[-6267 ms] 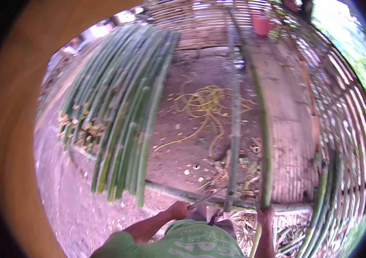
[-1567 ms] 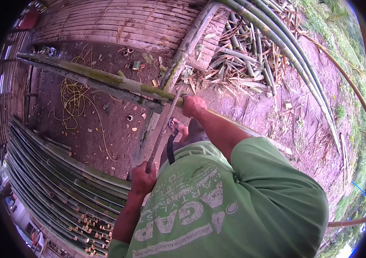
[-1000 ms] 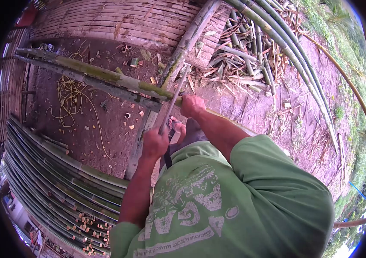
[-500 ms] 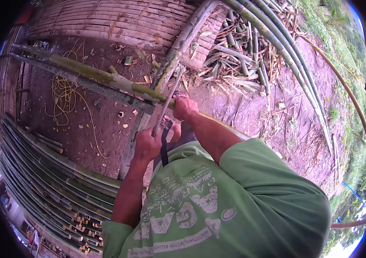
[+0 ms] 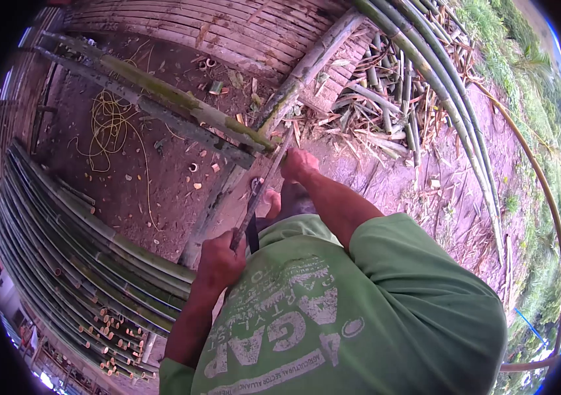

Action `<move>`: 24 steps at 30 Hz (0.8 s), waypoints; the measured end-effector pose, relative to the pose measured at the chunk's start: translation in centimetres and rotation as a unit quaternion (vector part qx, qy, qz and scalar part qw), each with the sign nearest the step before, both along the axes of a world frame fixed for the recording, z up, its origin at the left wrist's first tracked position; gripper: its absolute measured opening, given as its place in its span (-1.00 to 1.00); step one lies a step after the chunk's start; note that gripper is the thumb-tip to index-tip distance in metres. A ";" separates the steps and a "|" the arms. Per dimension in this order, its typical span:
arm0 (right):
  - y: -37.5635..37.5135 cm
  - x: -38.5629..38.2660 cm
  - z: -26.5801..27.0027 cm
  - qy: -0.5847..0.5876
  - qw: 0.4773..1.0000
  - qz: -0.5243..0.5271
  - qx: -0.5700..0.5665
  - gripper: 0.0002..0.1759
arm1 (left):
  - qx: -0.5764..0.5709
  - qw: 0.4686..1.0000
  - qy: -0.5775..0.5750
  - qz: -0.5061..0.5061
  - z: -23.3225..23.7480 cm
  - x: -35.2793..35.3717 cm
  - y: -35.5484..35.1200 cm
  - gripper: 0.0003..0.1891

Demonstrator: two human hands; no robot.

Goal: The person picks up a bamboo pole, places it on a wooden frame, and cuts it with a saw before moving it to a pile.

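My left hand [image 5: 220, 262], near my waist, is closed around the lower end of a long, narrow saw [image 5: 258, 197]. Its blade slants up and away beside the near end of a mossy green bamboo pole [image 5: 218, 120]. Just right of that pole end is my right hand [image 5: 300, 164], its fingers curled in. What they grip, if anything, is hidden. The pole lies by a darker, weathered pole [image 5: 182, 129], and its near end is close to a thick slanting bamboo post [image 5: 303, 76]. My foot [image 5: 272, 201] shows between the hands.
Stacked green bamboo poles [image 5: 89, 263] fill the lower left. Tangled yellow cord [image 5: 106, 125] lies on the dirt. A slatted bamboo platform [image 5: 188, 23] is at the top. Cut pieces and scraps [image 5: 386, 99] heap beyond the post, and long bent poles [image 5: 448, 85] run along the right.
The bamboo length that ran rightward past my right hand no longer shows; the pole now ends left of that hand. My left hand has pulled the saw back toward my body.
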State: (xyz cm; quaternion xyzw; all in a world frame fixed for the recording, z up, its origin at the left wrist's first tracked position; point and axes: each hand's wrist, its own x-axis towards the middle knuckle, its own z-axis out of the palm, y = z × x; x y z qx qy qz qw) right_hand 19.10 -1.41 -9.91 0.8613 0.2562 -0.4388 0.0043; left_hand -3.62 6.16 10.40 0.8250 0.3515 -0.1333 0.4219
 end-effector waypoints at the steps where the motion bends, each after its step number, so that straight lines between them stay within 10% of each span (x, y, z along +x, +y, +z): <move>1: -0.2 -0.2 0.1 0.007 1.000 -0.011 -0.002 -0.63 | -0.002 1.000 0.012 0.001 0.8 -0.8 -0.1 -0.80; 7: 0.0 -0.1 0.4 0.011 1.000 -0.024 -0.011 -0.62 | 0.012 0.999 -0.041 -0.011 -8.1 5.1 1.0 -0.76; 14: 0.2 -0.1 0.4 0.014 0.999 -0.022 -0.020 -0.66 | -0.021 0.999 0.039 0.006 1.1 -0.8 0.9 -0.77; 21: 0.5 -0.4 0.8 0.015 0.999 -0.009 -0.031 -0.64 | -0.027 0.999 -0.022 0.008 -8.6 6.2 1.2 -0.76; 24: 0.5 0.7 -0.8 -0.009 1.000 -0.008 -0.015 -0.63 | -0.003 1.000 -0.021 0.010 -5.9 4.0 1.0 -0.77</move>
